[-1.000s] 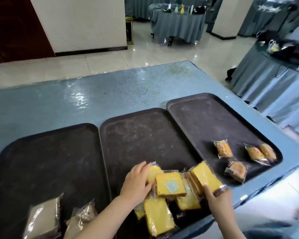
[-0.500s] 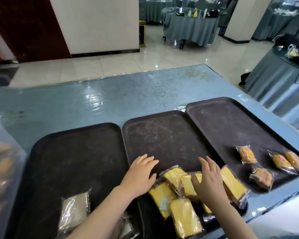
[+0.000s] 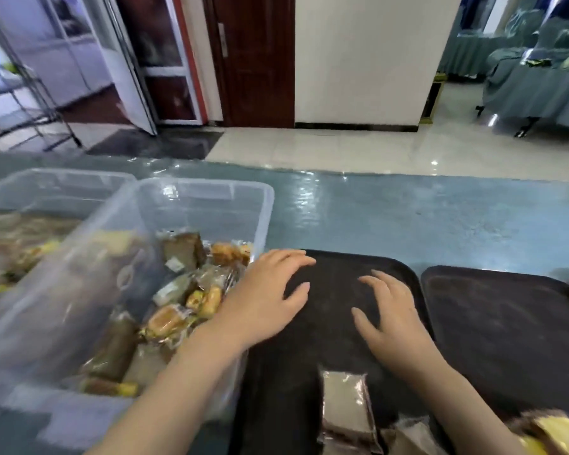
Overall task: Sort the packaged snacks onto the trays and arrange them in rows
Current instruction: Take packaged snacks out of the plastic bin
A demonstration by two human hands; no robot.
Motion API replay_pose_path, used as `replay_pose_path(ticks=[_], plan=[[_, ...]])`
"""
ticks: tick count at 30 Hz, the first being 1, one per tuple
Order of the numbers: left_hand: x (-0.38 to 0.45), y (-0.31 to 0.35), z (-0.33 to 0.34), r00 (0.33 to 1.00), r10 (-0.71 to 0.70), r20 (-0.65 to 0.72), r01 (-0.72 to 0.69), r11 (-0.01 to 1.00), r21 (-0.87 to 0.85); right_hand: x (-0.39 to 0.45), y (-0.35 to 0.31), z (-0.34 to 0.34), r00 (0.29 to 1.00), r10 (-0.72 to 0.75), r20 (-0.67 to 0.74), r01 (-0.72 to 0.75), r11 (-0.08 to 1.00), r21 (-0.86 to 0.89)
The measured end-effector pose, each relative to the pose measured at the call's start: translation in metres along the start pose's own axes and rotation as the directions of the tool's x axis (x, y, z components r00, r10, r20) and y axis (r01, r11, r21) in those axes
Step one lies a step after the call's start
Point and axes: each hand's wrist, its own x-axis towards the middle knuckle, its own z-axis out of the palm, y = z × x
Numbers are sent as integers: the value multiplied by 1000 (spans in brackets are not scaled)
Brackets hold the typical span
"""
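My left hand [image 3: 270, 297] hovers with spread fingers over the near right edge of a clear plastic bin [image 3: 207, 192] holding several wrapped snacks [image 3: 191, 293], and it holds nothing. My right hand [image 3: 391, 313] is open above the left dark tray [image 3: 342, 356], also holding nothing. A pale wrapped snack [image 3: 344, 402] lies on that tray near me. A second dark tray [image 3: 506, 323] sits to the right. A yellow packaged cake [image 3: 559, 431] shows at the bottom right corner.
A second clear bin [image 3: 46, 192] with snacks stands at the far left behind the first. The blue table [image 3: 408, 218] stretches beyond the trays. A metal rack [image 3: 20, 103] and cloth-covered tables [image 3: 539, 83] stand across the tiled floor.
My view has swung left, bringing the bins into sight and the yellow cakes almost out. Both hands left the cakes and moved left, now over the left tray and the bin edge.
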Motion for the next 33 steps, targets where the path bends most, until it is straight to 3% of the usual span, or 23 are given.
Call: replay_pose_path(ticks=[8,13,17,22,26,33], plan=[[-28,-127,-111,995,-95,2,92,972,217,58,-155,42,974,-201,100,194,978,75],[-20,-201,-153,967,-226,119,181,935,304,108,-217,75,869,-154,470,284,933,-220],[-10,-246,-127,902,-326,283,221,912,345,146,-250,125,726,-10,688,232,945,-231],[-16,-261,-73,730,-329,599,112,922,370,164,-217,174,698,275,661,53,901,-430],[-18,-263,-57,669,-330,666,38,910,413,161,-216,190,680,287,674,97,877,-471],[-31,-269,-41,545,-428,721,113,890,443,151,-215,204,639,366,677,117,823,-556]])
